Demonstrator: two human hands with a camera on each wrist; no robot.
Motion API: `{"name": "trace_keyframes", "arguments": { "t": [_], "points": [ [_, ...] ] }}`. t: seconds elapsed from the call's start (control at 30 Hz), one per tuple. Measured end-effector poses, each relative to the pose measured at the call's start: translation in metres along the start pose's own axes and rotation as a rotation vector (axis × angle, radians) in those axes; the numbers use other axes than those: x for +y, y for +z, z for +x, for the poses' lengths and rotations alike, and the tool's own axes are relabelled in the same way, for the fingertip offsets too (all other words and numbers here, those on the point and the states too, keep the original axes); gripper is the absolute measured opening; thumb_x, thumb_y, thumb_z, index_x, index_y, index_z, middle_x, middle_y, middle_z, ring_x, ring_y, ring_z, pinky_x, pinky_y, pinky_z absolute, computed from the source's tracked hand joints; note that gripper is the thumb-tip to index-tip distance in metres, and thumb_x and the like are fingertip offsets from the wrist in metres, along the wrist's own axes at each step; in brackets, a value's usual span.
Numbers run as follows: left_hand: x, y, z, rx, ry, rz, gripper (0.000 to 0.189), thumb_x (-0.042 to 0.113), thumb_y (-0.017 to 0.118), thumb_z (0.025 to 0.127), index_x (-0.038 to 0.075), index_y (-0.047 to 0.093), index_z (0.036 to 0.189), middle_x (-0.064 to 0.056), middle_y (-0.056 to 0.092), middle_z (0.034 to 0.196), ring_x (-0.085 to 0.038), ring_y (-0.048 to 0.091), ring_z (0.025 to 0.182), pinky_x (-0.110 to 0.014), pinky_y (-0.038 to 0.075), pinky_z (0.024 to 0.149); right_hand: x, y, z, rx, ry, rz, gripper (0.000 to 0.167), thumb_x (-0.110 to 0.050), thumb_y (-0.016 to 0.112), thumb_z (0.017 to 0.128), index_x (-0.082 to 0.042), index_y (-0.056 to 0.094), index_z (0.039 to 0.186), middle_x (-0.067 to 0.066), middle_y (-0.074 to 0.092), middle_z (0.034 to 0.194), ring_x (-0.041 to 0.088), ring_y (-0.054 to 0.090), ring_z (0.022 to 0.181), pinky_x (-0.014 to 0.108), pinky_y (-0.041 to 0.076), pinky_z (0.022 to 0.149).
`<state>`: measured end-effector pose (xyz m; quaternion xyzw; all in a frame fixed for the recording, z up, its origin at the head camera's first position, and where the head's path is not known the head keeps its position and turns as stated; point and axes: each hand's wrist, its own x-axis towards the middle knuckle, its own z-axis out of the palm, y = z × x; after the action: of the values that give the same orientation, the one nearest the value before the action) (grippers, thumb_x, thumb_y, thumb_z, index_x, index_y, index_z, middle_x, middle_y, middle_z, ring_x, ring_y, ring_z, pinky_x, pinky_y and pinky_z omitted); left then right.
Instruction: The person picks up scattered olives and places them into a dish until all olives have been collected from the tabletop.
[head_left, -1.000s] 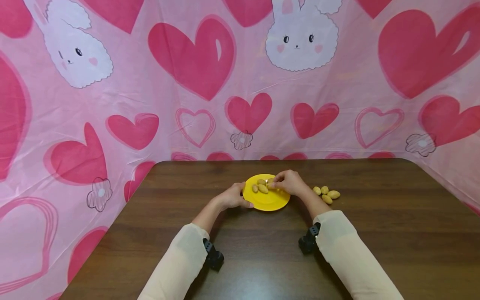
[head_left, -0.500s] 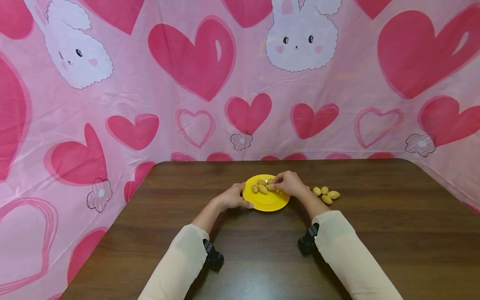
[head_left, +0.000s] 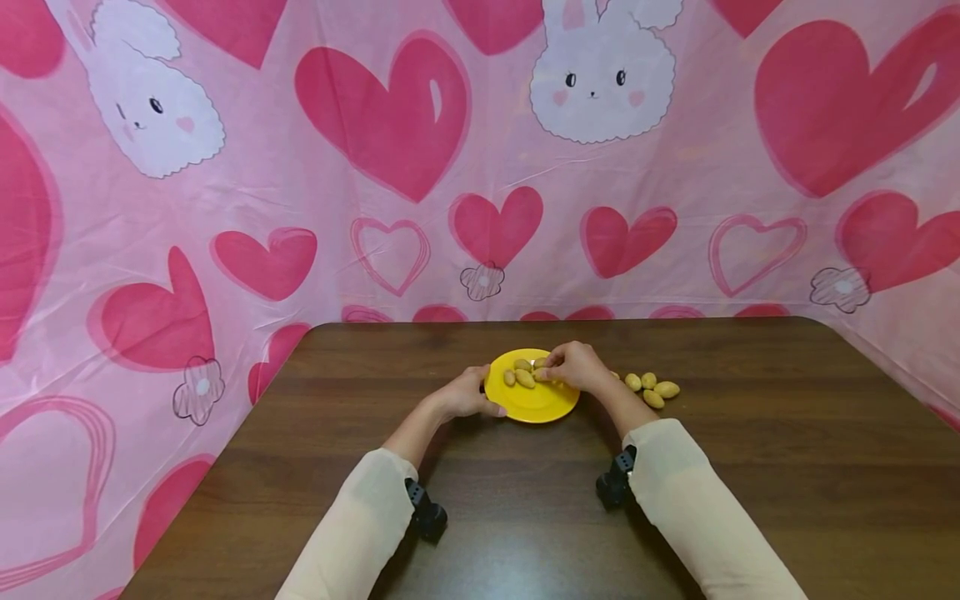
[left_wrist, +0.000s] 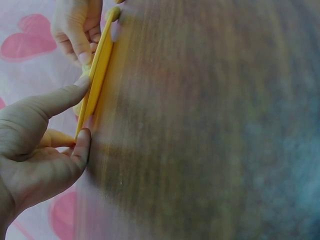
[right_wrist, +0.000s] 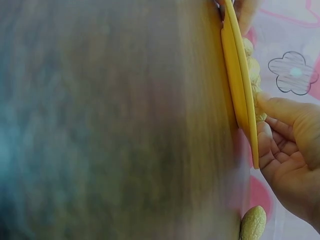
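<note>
A round yellow plate (head_left: 534, 408) lies on the wooden table. My left hand (head_left: 463, 394) grips its left rim; in the left wrist view the thumb (left_wrist: 65, 100) is above the rim and fingertips are below. Several small, oval, yellow-green fruits with wrinkled skin, one of them a fruit (head_left: 525, 379) near the plate's middle, sit towards its far side. Over the plate's right side, my right hand (head_left: 579, 367) pinches one such fruit (right_wrist: 260, 116) between thumb and fingers, low against the plate. That hand partly hides the fruits beneath it.
Several more of these fruits, including one loose fruit (head_left: 667, 389), lie in a cluster on the table (head_left: 750, 467) right of the plate. A pink cloth (head_left: 495, 150) with hearts and rabbits hangs behind the table's far edge.
My right hand and forearm have shifted very slightly, and a fruit beside the right wrist now shows. The left hand and the plate stay where they were.
</note>
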<state>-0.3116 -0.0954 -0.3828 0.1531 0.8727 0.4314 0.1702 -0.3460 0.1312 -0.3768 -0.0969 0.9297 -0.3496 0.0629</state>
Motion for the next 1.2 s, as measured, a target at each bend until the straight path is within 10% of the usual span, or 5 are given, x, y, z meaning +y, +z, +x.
{"name": "trace_keyframes", "arguments": {
  "t": [1.2],
  "points": [
    [-0.0015, 0.0020, 0.0024, 0.016, -0.011, 0.005, 0.085, 0.011, 0.076, 0.075, -0.003, 0.026, 0.143, -0.019, 0.026, 0.145, -0.028, 0.031, 0.126, -0.041, 0.017, 0.109, -0.0003, -0.0096, -0.0045, 0.042, -0.065, 0.030, 0.019, -0.016, 0.071, 0.081, -0.002, 0.069, 0.094, 0.007, 0.064, 0.087, 0.021, 0.052, 0.075, 0.025, 0.049, 0.065]
  ]
}}
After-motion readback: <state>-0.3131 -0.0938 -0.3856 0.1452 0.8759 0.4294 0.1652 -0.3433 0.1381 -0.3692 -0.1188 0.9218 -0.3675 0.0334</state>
